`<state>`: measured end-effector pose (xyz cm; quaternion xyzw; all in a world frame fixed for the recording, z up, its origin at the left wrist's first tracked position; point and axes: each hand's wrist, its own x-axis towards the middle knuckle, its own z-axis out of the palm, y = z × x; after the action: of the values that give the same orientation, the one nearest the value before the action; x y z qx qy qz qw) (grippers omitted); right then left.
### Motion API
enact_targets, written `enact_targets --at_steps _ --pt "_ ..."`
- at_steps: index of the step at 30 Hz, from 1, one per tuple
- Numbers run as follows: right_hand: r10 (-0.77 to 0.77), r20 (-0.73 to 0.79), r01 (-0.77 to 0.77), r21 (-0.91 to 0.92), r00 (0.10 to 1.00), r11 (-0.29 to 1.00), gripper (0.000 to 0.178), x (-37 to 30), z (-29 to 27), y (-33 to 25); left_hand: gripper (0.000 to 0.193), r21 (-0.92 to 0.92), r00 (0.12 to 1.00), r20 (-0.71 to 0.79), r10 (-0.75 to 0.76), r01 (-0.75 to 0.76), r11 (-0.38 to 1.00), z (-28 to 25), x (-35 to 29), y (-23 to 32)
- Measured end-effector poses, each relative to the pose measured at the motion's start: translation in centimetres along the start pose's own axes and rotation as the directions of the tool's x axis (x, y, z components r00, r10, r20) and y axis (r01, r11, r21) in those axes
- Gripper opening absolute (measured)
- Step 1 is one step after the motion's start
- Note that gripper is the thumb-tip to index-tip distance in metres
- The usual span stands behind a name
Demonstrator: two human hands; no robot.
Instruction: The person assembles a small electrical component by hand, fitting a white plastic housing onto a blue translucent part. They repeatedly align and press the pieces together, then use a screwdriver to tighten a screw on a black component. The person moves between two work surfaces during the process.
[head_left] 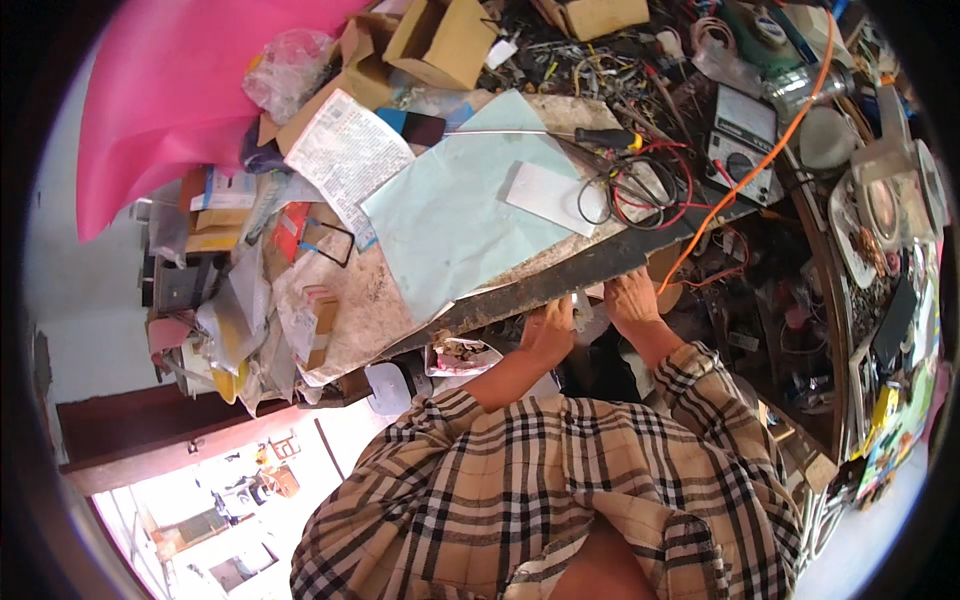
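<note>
Both my hands are low at the bench's dark front edge (pixel 490 300), side by side. My left hand (pixel 548 330) has its fingers curled, with the tips turned toward a pale thing (pixel 592 322) between the hands. To its right, my right hand (pixel 632 303) is bent with fingers pressed together, right under the edge. What either hand grips is hidden by the fingers and the shadow. An orange cord (pixel 715 215) runs down close to my right hand. Above lie a pale green sheet (pixel 450 220), a white flat block (pixel 545 198) and coiled black and red test leads (pixel 640 190).
A screwdriver (pixel 605 137), a phone (pixel 423 128) and a printed paper sheet (pixel 350 160) lie on the bench. An analog multimeter (pixel 742 150) stands to the right. Cardboard boxes (pixel 440 45) and loose scrap crowd the back. Below the edge sits a small box of bits (pixel 462 357).
</note>
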<state>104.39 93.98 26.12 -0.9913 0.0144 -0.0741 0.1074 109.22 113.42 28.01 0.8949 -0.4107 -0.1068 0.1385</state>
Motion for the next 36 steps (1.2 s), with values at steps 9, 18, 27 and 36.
enact_targets --at_steps 9,18,27,36 --pt "0.073 -0.016 -0.074 -0.044 0.997 0.996 0.033 -1.5 -2.7 -1.0 0.085 -0.037 0.997 0.034 -0.068 0.07 0.997 -1.6 0.1 1.5" --pt "0.148 -0.392 -0.002 0.35 0.908 0.937 0.009 11.5 -16.1 2.4 0.085 -0.422 0.897 0.439 -0.056 0.261 0.868 -8.3 -1.5 3.4" --pt "-0.042 -0.23 0.011 -0.136 0.972 0.991 0.024 18.1 -13.8 7.3 0.057 -0.887 0.887 0.459 -0.049 0.455 -0.078 -13.0 -3.1 0.2" --pt "0.22 -0.255 -0.112 0.378 0.942 0.919 0.028 1.2 -17.5 4.3 0.036 -0.747 0.884 -0.016 -0.467 -0.321 -0.582 -20.7 3.7 -7.1"
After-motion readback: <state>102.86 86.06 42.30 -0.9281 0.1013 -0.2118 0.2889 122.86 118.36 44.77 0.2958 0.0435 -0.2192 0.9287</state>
